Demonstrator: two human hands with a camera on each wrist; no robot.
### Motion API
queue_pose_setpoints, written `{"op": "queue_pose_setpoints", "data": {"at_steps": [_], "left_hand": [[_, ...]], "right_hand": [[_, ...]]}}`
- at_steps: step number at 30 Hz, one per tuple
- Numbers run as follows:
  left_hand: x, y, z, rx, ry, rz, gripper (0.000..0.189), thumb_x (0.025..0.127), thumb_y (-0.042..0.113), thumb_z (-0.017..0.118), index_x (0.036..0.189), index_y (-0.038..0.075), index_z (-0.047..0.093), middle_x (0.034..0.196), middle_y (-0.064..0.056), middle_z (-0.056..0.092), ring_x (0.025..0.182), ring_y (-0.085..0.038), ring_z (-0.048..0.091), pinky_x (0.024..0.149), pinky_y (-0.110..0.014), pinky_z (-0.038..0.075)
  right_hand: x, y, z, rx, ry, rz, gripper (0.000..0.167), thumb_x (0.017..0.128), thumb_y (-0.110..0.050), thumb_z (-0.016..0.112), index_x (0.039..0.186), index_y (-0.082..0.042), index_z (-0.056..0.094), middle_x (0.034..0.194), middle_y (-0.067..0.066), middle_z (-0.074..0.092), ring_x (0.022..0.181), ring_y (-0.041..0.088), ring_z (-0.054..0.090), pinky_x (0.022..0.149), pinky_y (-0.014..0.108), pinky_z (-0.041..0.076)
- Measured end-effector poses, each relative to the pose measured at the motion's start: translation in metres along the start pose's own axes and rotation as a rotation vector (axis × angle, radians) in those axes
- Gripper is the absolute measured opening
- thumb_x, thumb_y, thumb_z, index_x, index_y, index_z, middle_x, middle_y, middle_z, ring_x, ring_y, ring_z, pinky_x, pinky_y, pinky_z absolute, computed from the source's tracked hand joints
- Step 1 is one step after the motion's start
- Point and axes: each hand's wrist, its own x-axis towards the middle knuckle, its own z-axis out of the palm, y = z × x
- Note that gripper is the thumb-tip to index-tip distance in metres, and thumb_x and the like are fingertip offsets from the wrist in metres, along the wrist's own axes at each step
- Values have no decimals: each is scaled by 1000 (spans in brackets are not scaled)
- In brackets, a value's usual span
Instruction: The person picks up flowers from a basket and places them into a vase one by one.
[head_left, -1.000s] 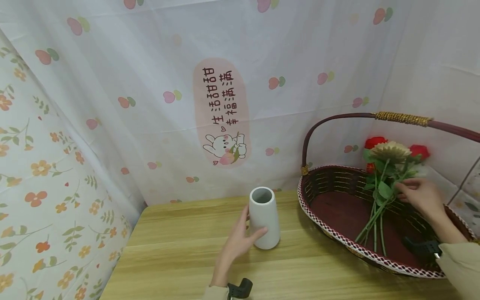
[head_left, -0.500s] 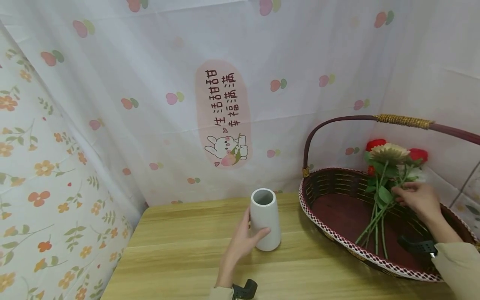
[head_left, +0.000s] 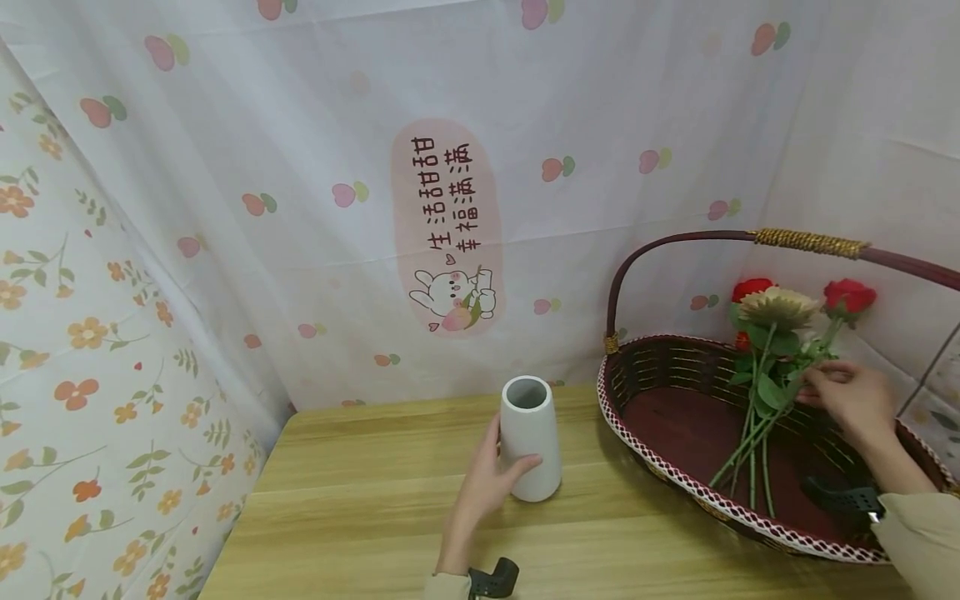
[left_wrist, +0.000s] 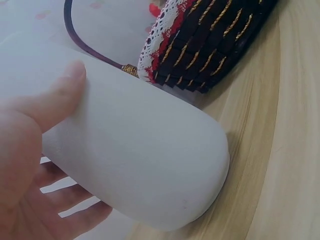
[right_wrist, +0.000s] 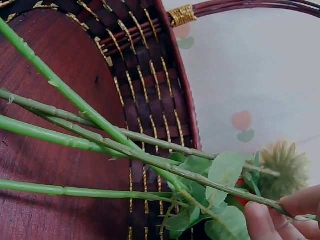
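Note:
A pale grey vase [head_left: 531, 450] stands upright on the wooden table, its round mouth facing up. My left hand [head_left: 483, 479] holds it from the left side; in the left wrist view the thumb [left_wrist: 70, 90] lies across it and the other fingers reach behind. Over the basket, my right hand [head_left: 851, 396] pinches the stem of a red rose [head_left: 849, 297] between thumb and fingertips. That stem [right_wrist: 200, 179] crosses several other green stems in the right wrist view. A cream flower [head_left: 778, 308] and another red rose [head_left: 752, 289] lean beside it.
A dark red woven basket [head_left: 678, 479] with white lace trim sits on the right of the table [head_left: 360, 492]. Its tall handle [head_left: 675, 237] arches over the flowers. A patterned curtain [head_left: 300, 125] hangs behind, and a floral cloth [head_left: 97, 400] hangs at left.
My right hand has shifted slightly right, and the red rose it pinches has moved up and right, away from the cream flower. My left hand stays on the vase.

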Motion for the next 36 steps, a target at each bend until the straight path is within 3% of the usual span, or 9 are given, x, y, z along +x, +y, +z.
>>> {"op": "queue_pose_setpoints", "data": {"at_steps": [2,7,9,12,15,21,27,36], "left_hand": [[0,0,0,-1,3,-2,81,89,35,79,154,14,36,148,-9,49,134,-32,48,107,-58,42],[-1,-2,1,-2,6,-8,78,89,35,79,153,16,38,146,-8,51,133,-31,49,107,-57,43],[-1,-3,0,-6,9,-1,78,89,35,79,152,16,38,145,-8,51,133,-31,49,106,-57,43],[-1,-3,0,-14,10,13,78,89,34,79,153,17,38,145,-8,51,133,-31,49,106,-58,42],[-1,-4,-1,-12,7,20,78,90,33,79,153,17,37,145,-8,51,133,-31,49,106,-58,42],[-1,-5,-1,-2,0,21,78,90,34,78,153,17,36,145,-9,50,134,-31,48,107,-57,42],[-1,-4,-1,-6,4,13,78,90,35,78,154,17,36,146,-9,49,134,-31,48,107,-57,42],[-2,-3,0,-31,8,16,75,89,31,80,151,20,40,144,-7,51,133,-30,49,107,-58,42]], "right_hand": [[0,0,-1,19,8,-6,32,101,-11,54,121,14,49,66,-20,63,54,5,67,52,19,55],[-1,-3,-3,53,19,-21,10,100,-14,55,111,-13,54,68,-20,63,54,5,68,52,19,55],[-2,-6,-3,49,34,-43,9,101,-16,56,106,-22,52,67,-21,63,53,4,67,50,18,54],[-3,-10,-2,51,86,-94,13,100,-14,56,102,-27,53,66,-21,62,51,1,65,48,17,52],[-2,-16,0,32,156,-112,17,100,-12,56,101,-28,53,64,-24,59,50,-2,62,46,15,51],[-1,-29,1,25,268,-38,21,102,-13,54,97,-34,53,64,-29,54,49,-8,58,48,10,49],[-3,-38,-1,157,268,-63,20,102,-12,54,94,-29,60,69,-27,61,52,-4,61,51,11,51],[-8,-45,1,147,291,-81,16,102,-15,57,97,-31,61,71,-29,62,52,-5,61,50,10,50]]}}
